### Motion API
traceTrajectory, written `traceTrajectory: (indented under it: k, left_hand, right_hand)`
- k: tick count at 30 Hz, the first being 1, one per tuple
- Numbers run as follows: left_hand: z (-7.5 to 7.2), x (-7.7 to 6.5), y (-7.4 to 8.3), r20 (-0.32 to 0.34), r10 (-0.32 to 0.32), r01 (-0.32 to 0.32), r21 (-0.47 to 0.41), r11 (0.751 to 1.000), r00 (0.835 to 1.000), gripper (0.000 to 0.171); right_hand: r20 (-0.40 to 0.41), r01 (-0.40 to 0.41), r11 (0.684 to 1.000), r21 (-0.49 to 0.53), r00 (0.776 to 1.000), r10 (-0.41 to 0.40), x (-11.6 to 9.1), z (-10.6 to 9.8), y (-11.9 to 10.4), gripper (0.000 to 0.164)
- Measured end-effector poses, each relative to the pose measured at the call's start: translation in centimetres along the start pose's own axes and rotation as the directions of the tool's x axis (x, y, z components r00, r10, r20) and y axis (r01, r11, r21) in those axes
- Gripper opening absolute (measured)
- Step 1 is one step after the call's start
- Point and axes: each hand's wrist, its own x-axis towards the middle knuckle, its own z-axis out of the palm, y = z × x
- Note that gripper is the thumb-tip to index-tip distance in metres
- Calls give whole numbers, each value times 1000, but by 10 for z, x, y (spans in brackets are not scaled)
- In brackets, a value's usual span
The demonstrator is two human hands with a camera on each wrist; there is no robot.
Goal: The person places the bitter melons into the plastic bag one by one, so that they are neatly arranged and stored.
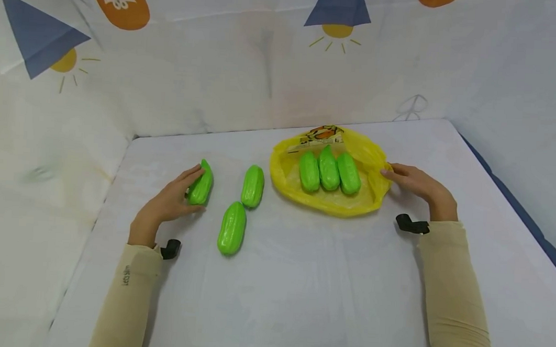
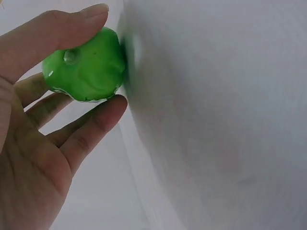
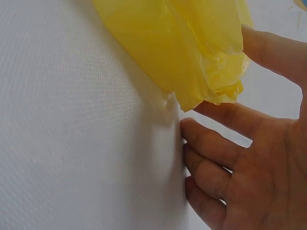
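Note:
My left hand (image 1: 169, 202) is round a glossy, ribbed green toy cucumber (image 1: 201, 184) on the left of the table. In the left wrist view the thumb lies along one side of this toy cucumber (image 2: 91, 67) and a fingertip touches the opposite side. To its right lie two more toy cucumbers, one farther back (image 1: 252, 187) and one nearer (image 1: 232, 229). A yellow plastic bag (image 1: 337, 208) is spread open with three toy cucumbers (image 1: 329, 170) on it. My right hand (image 1: 416, 182) pinches the bag's right edge between thumb and index finger; its other fingers rest on the table.
The white-covered table (image 1: 300, 285) meets a pale cloth wall (image 1: 226, 76) at its back edge, with printed lamp shapes above. Another cloth wall (image 1: 32, 181) stands at the left. A dark blue strip (image 1: 517, 207) runs along the right edge.

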Motion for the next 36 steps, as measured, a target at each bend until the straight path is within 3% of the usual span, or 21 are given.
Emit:
traceTrajectory:
  k: [9, 18, 26, 36]
  left_hand:
    - [-16, -18, -23, -156, -16, 18, 15, 1000, 988, 95]
    - [-27, -30, -36, -196, -54, 56, 8, 998, 979, 94]
    - [-26, -26, -26, -189, -52, 52, -3, 999, 981, 94]
    - [-16, -16, -5, -253, 54, -53, 11, 999, 966, 92]
  right_hand:
    - [3, 6, 1000, 22, 1000, -6, 0, 1, 2, 96]
    - [2, 28, 1000, 15, 1000, -28, -2, 1, 5, 94]
    - [4, 11, 1000, 3, 1000, -11, -3, 0, 5, 95]
    - [5, 23, 1000, -11, 1000, -23, -3, -1, 1, 94]
